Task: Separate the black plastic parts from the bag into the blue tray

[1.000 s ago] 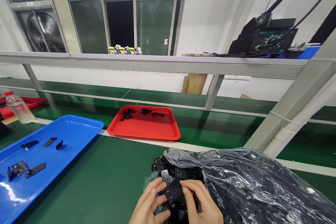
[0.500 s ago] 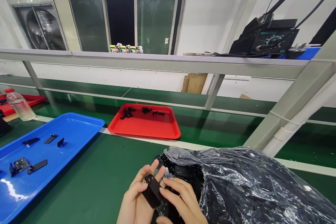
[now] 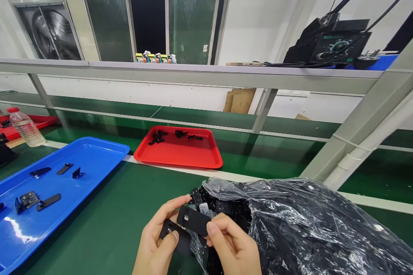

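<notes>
Now lifted clear of the bag (image 3: 306, 223), flat black clip (image 3: 192, 220) pinched between both hands (image 3: 193, 240).

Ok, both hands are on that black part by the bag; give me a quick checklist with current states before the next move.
1. Black part gripped: ok, pinched between left hand and right hand.
2. Second black piece under the left thumb: cannot tell if it is joined to the part.
3. Plastic bag open, parts reachable: ok.
4. Blue tray has bare floor: ok, a few black pieces lie in it.
5. Red tray has bare floor: ok, pieces sit along its far edge.
6. Green bench between hands and trays unobstructed: ok.
</notes>
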Demonstrator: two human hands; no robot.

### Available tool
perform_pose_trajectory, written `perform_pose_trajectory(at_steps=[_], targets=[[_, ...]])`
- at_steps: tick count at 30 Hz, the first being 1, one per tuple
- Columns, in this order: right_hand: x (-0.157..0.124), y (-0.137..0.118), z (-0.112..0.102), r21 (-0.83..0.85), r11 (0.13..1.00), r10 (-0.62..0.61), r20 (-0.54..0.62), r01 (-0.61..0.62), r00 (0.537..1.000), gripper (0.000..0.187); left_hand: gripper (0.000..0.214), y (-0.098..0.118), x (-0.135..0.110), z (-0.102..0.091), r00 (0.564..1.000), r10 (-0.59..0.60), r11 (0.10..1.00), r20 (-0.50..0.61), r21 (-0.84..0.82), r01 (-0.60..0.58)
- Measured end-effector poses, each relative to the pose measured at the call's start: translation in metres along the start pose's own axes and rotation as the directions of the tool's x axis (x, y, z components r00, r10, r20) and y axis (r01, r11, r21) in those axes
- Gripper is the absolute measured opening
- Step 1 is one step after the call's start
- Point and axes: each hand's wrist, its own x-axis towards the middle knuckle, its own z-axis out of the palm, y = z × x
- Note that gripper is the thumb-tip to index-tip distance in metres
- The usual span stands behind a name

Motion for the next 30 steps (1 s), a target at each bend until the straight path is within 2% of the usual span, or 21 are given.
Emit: perform_pose_trajectory(at_steps=[2, 5, 8, 11, 13, 17, 23, 30], targets=[[0.006, -0.002, -0.002, 0.151, 0.969, 0.19, 0.043, -0.195, 0.981, 0.037, 0.029, -0.001, 0.001, -0.005, 0.988, 0.152, 0.957, 0.019, 0.247, -0.152], [0.01, -0.006, -0.003, 0.253, 0.927, 0.263, 0.088, -0.276, 0.961, 0.042, 0.034, 0.0, 0.005, -0.013, 0.933, 0.333, 0.81, 0.135, 0.466, -0.356], [0.009, -0.012, 0.0, 0.255, 0.925, 0.257, 0.12, -0.28, 0.959, 0.043, 0.037, 0.006, 0.011, -0.022, 0.889, 0.357, 0.709, 0.287, 0.537, -0.458], [0.007, -0.016, 0.003, 0.255, 0.928, 0.249, 0.12, -0.272, 0.961, 0.045, 0.032, 0.011, 0.017, -0.029, 0.858, 0.344, 0.671, 0.381, 0.54, -0.509], [0.007, -0.015, 0.003, 0.25, 0.934, 0.241, 0.089, -0.255, 0.967, 0.044, 0.027, 0.013, 0.02, -0.03, 0.86, 0.356, 0.676, 0.367, 0.535, -0.508], [0.009, -0.008, -0.001, 0.197, 0.951, 0.227, 0.081, -0.239, 0.971, 0.042, 0.022, 0.014, 0.021, -0.029, 0.904, 0.332, 0.741, 0.271, 0.518, -0.427], [0.007, 0.0, -0.004, 0.171, 0.952, 0.237, 0.118, -0.255, 0.964, 0.039, 0.029, 0.012, 0.024, -0.032, 0.902, 0.269, 0.733, 0.337, 0.536, -0.419], [0.009, 0.007, -0.004, 0.175, 0.951, 0.241, 0.102, -0.256, 0.965, 0.041, 0.03, 0.011, 0.027, -0.028, 0.913, 0.269, 0.778, 0.308, 0.489, -0.394]])
